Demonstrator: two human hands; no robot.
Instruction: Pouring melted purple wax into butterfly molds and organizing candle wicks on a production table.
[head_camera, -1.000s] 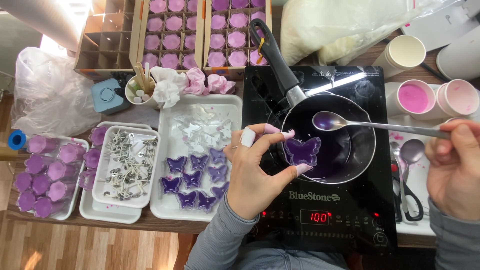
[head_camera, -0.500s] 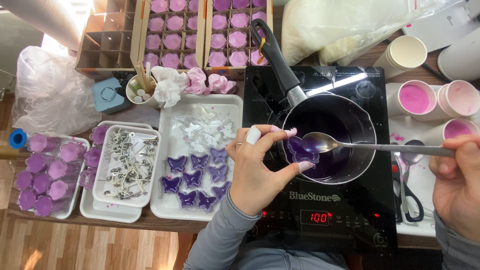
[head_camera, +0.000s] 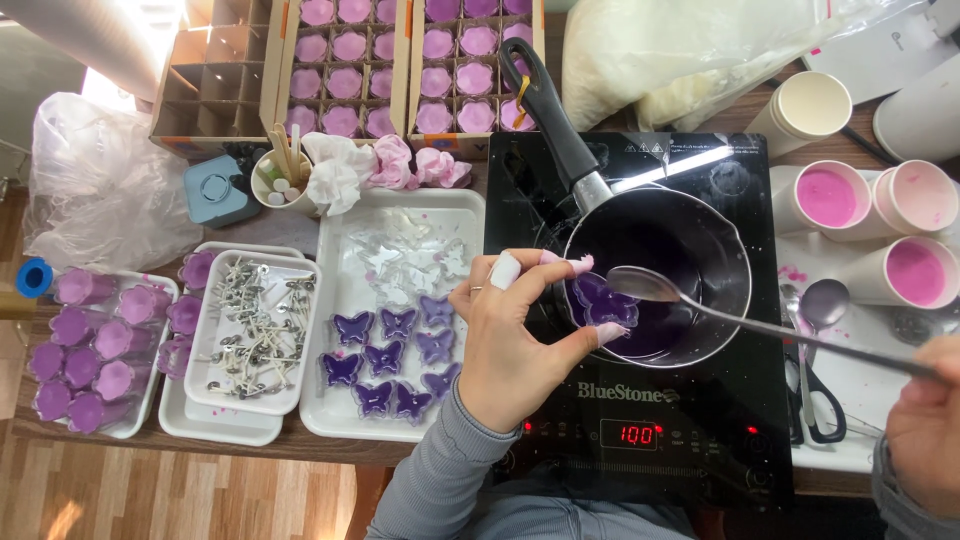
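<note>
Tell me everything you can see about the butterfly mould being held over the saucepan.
The butterfly mould is a small clear container shaped like a butterfly, probably plastic, filled with dark purple liquid or wax. The left hand pinches it by the rim between thumb and fingers, roughly level, above the purple liquid in the black saucepan on the induction hob. A metal spoon, held by the right hand, has its bowl at the mould's upper right edge.

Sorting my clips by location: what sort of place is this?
Probably a home candle-making bench: black saucepan of purple liquid on an induction hob, white tray of metal-based wicks, boxes of pink flower-shaped candles.
</note>
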